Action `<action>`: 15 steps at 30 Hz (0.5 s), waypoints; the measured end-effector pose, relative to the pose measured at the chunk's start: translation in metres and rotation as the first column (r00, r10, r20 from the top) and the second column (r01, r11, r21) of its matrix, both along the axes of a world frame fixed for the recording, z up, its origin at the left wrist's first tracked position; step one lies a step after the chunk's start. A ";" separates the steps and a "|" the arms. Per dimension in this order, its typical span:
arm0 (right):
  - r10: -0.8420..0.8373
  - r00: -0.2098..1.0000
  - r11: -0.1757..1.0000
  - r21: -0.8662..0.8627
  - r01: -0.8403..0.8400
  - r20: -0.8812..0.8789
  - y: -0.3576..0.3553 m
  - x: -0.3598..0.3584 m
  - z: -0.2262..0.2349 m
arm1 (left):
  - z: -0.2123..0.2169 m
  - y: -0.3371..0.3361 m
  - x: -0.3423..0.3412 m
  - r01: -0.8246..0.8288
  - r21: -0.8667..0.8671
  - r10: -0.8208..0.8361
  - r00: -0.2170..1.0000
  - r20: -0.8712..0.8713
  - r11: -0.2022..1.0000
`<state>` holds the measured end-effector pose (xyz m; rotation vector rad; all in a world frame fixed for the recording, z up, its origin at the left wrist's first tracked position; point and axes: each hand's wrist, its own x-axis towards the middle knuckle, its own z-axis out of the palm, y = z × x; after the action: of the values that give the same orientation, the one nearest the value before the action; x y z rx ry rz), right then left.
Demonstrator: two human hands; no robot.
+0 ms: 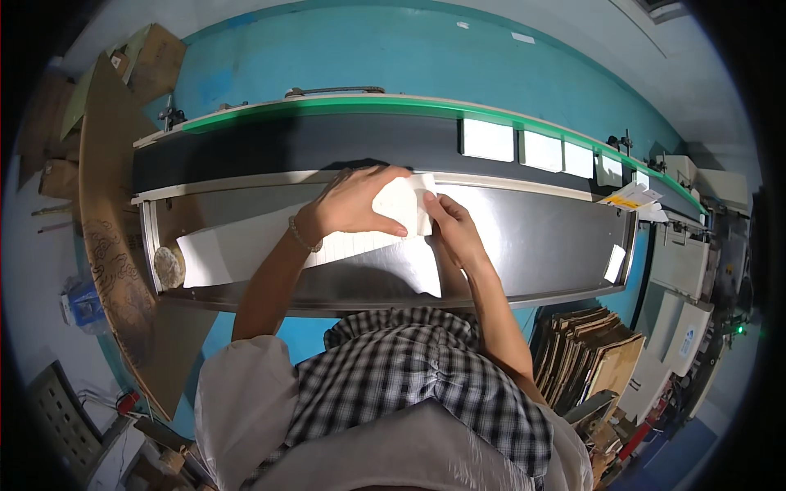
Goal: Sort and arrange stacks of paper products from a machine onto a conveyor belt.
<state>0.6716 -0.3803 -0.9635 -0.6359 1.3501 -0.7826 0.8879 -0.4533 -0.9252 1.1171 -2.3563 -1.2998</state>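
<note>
My left hand (352,204) arches over a small bundle of white paper pieces (399,200), thumb in front and fingers behind. At the bundle's right end, my right hand (456,231) pinches the edge between thumb and fingers. Whether these are flat cartons or folded sheets, I cannot tell. A long row of similar white pieces (246,247) leans along the metal tray (532,237) under my left forearm. Below the bundle, a loose white flap or sheet (417,266) hangs toward the tray's near edge, partly in shadow.
Behind the tray runs a dark conveyor belt (327,146) with a green rail (393,103); several white boxes (487,141) stand on its right part. A round roll (169,266) sits at the tray's left end. Cardboard (123,245) stands left; flattened cartons (581,356) are stacked at lower right.
</note>
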 end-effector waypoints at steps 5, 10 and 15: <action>-0.040 0.989 0.994 -0.108 0.025 -0.142 -0.025 -0.015 0.009 | 0.010 -0.002 0.000 0.000 0.064 -0.002 1.000 0.029 0.998; 0.075 0.945 0.959 -0.236 -0.155 -0.317 -0.017 0.023 0.016 | 0.000 -0.002 0.007 -0.005 0.062 0.004 1.000 0.004 0.998; -0.046 0.996 0.999 0.002 0.046 0.072 -0.005 0.012 0.002 | 0.004 0.001 0.012 0.004 -0.041 -0.004 1.000 0.008 0.999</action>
<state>0.6837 -0.3852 -0.9611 -0.5730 1.3021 -0.8351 0.9003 -0.4522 -0.9216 1.1081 -2.3813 -1.2446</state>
